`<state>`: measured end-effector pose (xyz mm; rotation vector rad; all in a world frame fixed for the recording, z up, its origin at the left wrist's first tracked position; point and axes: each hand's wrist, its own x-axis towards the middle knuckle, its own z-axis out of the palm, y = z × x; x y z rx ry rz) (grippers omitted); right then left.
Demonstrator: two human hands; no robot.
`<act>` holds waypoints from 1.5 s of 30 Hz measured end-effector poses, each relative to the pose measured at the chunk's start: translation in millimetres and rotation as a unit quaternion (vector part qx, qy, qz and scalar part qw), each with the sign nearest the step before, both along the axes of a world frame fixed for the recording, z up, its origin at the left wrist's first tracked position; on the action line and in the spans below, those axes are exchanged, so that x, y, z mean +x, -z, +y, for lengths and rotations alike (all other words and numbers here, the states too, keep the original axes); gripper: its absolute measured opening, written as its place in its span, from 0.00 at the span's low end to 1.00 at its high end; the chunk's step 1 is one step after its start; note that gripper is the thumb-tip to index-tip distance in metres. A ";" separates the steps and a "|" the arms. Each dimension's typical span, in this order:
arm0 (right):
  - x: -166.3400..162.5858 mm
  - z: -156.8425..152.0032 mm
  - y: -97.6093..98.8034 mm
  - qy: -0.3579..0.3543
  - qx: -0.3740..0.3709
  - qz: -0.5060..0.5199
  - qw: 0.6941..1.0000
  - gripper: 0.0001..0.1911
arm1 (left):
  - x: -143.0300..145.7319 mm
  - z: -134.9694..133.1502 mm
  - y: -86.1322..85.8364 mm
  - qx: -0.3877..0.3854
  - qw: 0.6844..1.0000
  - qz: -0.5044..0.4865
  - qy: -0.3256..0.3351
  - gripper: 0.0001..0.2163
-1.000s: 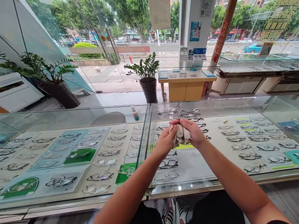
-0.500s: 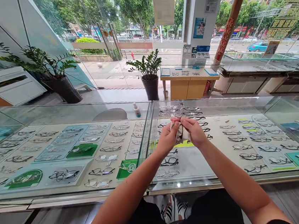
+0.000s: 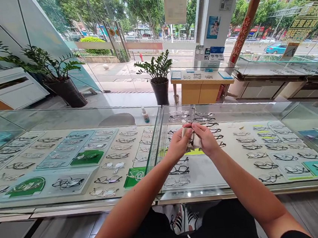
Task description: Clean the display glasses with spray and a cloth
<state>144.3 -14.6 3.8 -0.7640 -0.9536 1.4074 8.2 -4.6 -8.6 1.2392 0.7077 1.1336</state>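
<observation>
Both of my hands meet above the right-hand glass display case, fingertips close together. My left hand (image 3: 178,144) is closed, thumb and fingers pinching a pale beige cloth (image 3: 196,141) around a pair of eyeglasses (image 3: 188,114). From the other side my right hand (image 3: 208,139) is closed on the same cloth and glasses. Part of the frame sticks up beyond my fingertips; the rest is covered by cloth and fingers. Which part each hand pinches is hidden. The cloth hangs down between my palms.
Rows of eyeglasses lie inside the left display case (image 3: 79,203) and the right display case (image 3: 251,190) below my hands. A small spray bottle (image 3: 145,115) stands on the left case's glass. Beyond are a potted plant (image 3: 160,90) and a wooden display table (image 3: 198,93).
My hands stay together on the cloth and glasses, with only a small shift of fingers and cloth. The eyeglasses have tilted slightly. The view has moved a little.
</observation>
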 end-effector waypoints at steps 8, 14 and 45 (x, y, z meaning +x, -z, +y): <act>23.7 2.9 -14.2 0.065 0.021 0.050 0.996 0.19 | -5.1 8.2 -4.4 -0.024 0.999 -0.027 -0.039 0.30; 30.3 4.6 -17.3 0.099 0.041 0.040 0.993 0.18 | -15.8 17.1 -8.8 0.005 0.986 -0.083 -0.143 0.29; 42.1 13.9 -16.6 0.273 0.108 -0.030 0.955 0.13 | -83.3 35.2 -59.8 0.020 0.962 -0.111 -0.248 0.34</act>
